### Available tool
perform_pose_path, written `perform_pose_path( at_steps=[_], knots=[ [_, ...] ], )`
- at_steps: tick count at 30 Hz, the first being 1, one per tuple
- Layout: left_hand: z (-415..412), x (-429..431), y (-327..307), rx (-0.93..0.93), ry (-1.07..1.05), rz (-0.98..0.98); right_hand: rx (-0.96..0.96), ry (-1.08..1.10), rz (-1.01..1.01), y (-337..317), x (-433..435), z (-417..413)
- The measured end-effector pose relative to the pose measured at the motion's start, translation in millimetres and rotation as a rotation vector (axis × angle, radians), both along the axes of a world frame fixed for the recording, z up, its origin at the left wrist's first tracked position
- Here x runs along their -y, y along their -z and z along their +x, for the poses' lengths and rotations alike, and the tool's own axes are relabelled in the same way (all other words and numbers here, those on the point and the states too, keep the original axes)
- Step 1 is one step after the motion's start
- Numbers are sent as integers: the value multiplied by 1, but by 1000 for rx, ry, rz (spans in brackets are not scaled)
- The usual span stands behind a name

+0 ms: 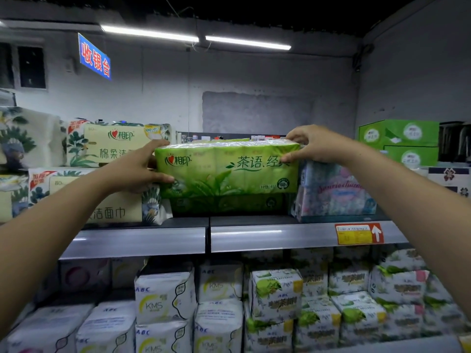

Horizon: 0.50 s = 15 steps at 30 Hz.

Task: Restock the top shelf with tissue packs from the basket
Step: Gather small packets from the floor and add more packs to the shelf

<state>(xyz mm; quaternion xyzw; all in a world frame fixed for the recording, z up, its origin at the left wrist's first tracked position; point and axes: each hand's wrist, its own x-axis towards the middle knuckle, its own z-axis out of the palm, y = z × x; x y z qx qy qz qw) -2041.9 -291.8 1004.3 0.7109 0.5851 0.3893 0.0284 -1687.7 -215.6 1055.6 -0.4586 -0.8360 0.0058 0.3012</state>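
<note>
Between the two hands, right at top-shelf height, a green tissue pack [226, 169] is sitting on top of another green pack [229, 203], which is resting on the top shelf [254, 239]. The left hand [137, 169] is clamping the pack's left end, thumb along the top edge and fingers curling around the lower front corner. The right hand [314, 145] is pinching the upper right corner, fingers lying over the top and thumb pressing on the front face. So both hands are closed on the same pack, holding it level with the printed front facing the camera.

Just left of the left-hand grip, cream floral tissue packs [102, 146] are piling up two high, and the back of that hand is overlapping them. Just under and to the right of the right-hand grip, a pale blue and pink pack [336, 192] is standing right beside the green stack. Further out past the right hand, green cartons [400, 141] are stacking at the end of the shelf. Below the right wrist, a yellow and red price tag [359, 234] is sticking on the shelf rail.

Well below both grips, the lower shelf is holding white ABC packs [163, 299] and white packs with green print [277, 294]. Up above the left hand, a blue sign [94, 57] is hanging from the ceiling.
</note>
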Motion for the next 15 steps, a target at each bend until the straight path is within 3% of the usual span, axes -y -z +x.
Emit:
perform_pose_path(
  at_steps=[4,15],
  knots=[
    [0,0,4,-124,-60,47,211,226,162,8,-6,-8],
    [6,-4,12,-248,-160,7,375,288,294,15,-5,-18]
  ],
)
